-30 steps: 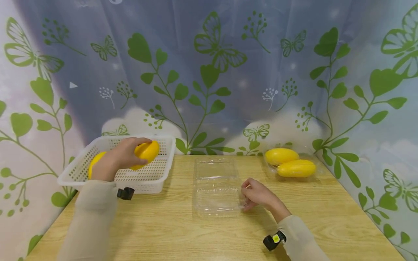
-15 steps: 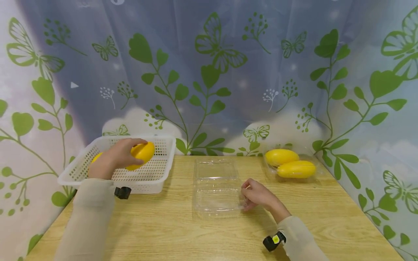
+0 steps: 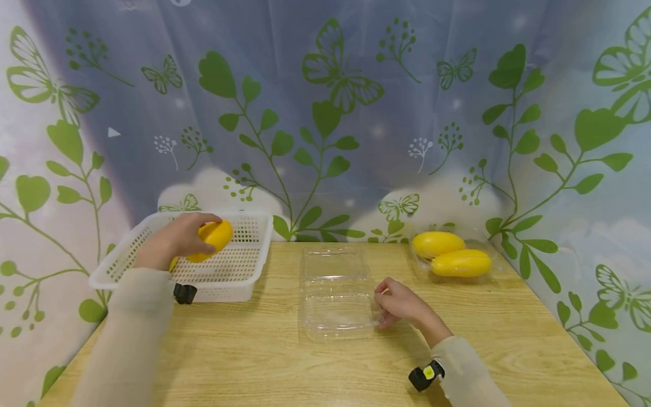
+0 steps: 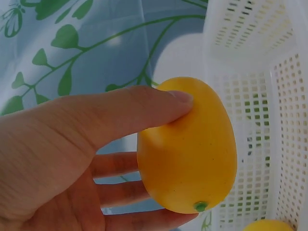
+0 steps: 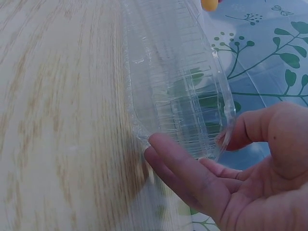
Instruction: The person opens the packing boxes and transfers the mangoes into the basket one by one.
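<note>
My left hand (image 3: 172, 242) grips a yellow oval fruit (image 3: 218, 236) above the white perforated basket (image 3: 216, 292). In the left wrist view, the thumb lies across the upper side of this fruit and the other fingers are behind it. A small green stem spot shows at its lower end. Another yellow fruit (image 4: 269, 225) is inside the basket, mostly hidden behind my hand in the head view. My right hand (image 3: 403, 303) pinches the right edge of a clear plastic clamshell container (image 3: 337, 310), which lies unfolded on the table with its lid toward the back.
At the back right, a second clear plastic container (image 3: 421, 264) holds two yellow fruits (image 3: 460, 263). The wooden table (image 3: 285, 373) ends at a patterned curtain (image 3: 351, 186) behind and at both sides.
My left hand has drifted a little left over the basket, carrying the yellow fruit with it. My right hand and the clamshell container have stayed put.
</note>
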